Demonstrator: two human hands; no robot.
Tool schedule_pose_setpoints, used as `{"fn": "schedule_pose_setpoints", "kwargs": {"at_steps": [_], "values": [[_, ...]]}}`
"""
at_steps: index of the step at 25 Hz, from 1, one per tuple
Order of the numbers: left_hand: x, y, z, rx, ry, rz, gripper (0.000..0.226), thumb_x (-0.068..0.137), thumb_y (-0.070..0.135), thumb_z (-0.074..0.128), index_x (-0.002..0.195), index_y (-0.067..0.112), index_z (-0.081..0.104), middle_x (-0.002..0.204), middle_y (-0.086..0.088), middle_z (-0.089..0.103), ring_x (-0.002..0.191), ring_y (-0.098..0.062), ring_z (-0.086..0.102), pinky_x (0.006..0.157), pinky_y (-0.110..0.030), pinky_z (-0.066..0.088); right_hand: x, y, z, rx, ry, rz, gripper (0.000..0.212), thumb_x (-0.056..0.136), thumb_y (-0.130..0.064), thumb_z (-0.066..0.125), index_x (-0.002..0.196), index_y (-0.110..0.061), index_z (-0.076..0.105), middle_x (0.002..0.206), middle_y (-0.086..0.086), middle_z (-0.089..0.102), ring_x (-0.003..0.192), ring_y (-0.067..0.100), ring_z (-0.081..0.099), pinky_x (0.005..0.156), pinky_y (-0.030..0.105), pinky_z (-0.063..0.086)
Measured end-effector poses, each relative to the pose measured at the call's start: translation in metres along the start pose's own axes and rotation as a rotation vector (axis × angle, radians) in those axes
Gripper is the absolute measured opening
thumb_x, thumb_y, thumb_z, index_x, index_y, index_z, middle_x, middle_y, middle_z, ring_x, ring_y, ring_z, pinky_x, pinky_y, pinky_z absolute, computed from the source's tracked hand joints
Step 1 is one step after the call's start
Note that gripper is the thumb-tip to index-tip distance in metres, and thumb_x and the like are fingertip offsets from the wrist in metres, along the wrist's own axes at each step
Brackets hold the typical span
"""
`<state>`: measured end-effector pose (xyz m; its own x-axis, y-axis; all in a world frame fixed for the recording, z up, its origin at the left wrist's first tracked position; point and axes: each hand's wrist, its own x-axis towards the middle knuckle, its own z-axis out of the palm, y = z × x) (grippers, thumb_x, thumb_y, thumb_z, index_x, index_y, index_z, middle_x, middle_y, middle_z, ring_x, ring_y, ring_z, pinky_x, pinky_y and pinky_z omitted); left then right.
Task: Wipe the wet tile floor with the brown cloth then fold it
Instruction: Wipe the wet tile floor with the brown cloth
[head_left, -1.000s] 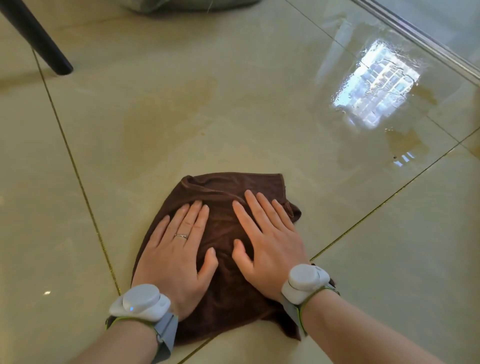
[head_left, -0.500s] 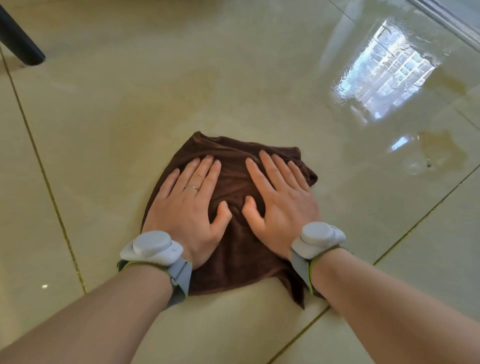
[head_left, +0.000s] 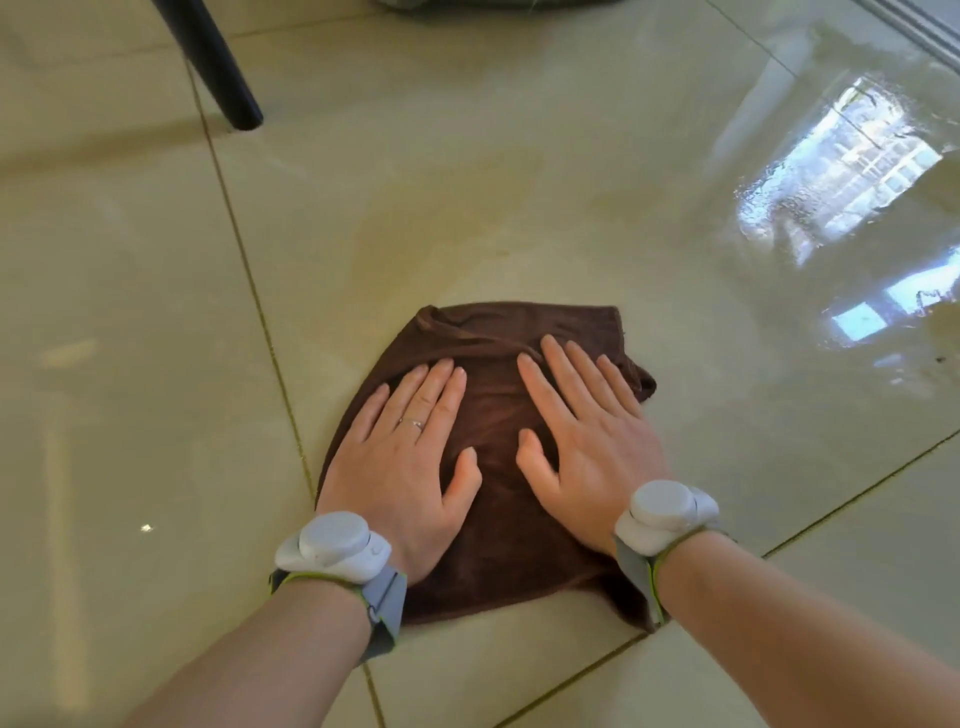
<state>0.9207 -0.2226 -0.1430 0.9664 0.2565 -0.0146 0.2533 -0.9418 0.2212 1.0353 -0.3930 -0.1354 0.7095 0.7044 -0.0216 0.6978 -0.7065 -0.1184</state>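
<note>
While our left hand and right hand press flat, fingers spread, on the brown cloth on the floor, we judge wiping unfinished; next, push toward the wet patch.

Brown cloth: lying spread on the tile floor, far edge rumpled, left edge lying over a grout line. Left hand: lying flat on the cloth, palm down, fingers extended, wearing a ring. Right hand: lying flat beside it, palm down, thumbs near but apart. Wrist devices: one sitting strapped on each wrist. Water film: glistening on the floor at far right. Dark furniture leg: standing at upper left.
</note>
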Motion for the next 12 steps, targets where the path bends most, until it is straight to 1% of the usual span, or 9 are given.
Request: {"fn": "schedule_pose_setpoints", "kwargs": {"at_steps": [4,6,8,10,12], "values": [[-0.065,-0.01,-0.003,0.02,-0.032,-0.054,0.069,0.098,0.048,0.032,0.161,0.022,0.023,0.167,0.007,0.023,0.154,-0.01,0.019,0.125,-0.037,0.014,-0.041,-0.033,0.004,0.013,-0.06,-0.098,0.071,0.099,-0.05,0.038,0.164,-0.023,0.025,0.172,0.005,0.017,0.16,0.021,0.01,0.13,0.043,0.01],[-0.084,-0.011,-0.004,0.013,-0.043,-0.069,0.07,0.096,0.048,0.035,0.16,0.022,0.027,0.166,0.007,0.027,0.153,-0.011,0.023,0.124,-0.037,0.016,-0.054,-0.043,0.008,0.022,-0.07,-0.115,0.07,0.099,-0.049,0.04,0.163,-0.024,0.026,0.172,0.004,0.017,0.16,0.02,0.01,0.13,0.043,0.011],[-0.087,-0.013,-0.006,0.003,-0.046,-0.068,0.07,0.094,0.048,0.037,0.16,0.022,0.029,0.165,0.007,0.03,0.153,-0.012,0.025,0.122,-0.038,0.017,-0.058,-0.047,0.008,0.027,-0.068,-0.113,0.07,0.099,-0.05,0.041,0.163,-0.026,0.026,0.172,0.002,0.017,0.16,0.019,0.01,0.129,0.041,0.008],[-0.077,-0.018,-0.007,0.001,-0.052,-0.052,0.072,0.093,0.049,0.038,0.16,0.023,0.028,0.165,0.007,0.028,0.153,-0.011,0.024,0.123,-0.038,0.017,-0.054,-0.046,0.009,0.035,-0.07,-0.115,0.071,0.099,-0.052,0.041,0.164,-0.027,0.025,0.172,0.0,0.016,0.16,0.017,0.008,0.129,0.039,0.007],[-0.06,-0.025,-0.008,0.018,-0.033,-0.029,0.073,0.094,0.049,0.037,0.161,0.023,0.025,0.167,0.008,0.025,0.154,-0.01,0.019,0.124,-0.038,0.016,-0.039,-0.042,0.008,0.047,-0.053,-0.108,0.07,0.099,-0.051,0.042,0.163,-0.026,0.028,0.172,0.001,0.02,0.159,0.019,0.014,0.13,0.041,0.01]]}}
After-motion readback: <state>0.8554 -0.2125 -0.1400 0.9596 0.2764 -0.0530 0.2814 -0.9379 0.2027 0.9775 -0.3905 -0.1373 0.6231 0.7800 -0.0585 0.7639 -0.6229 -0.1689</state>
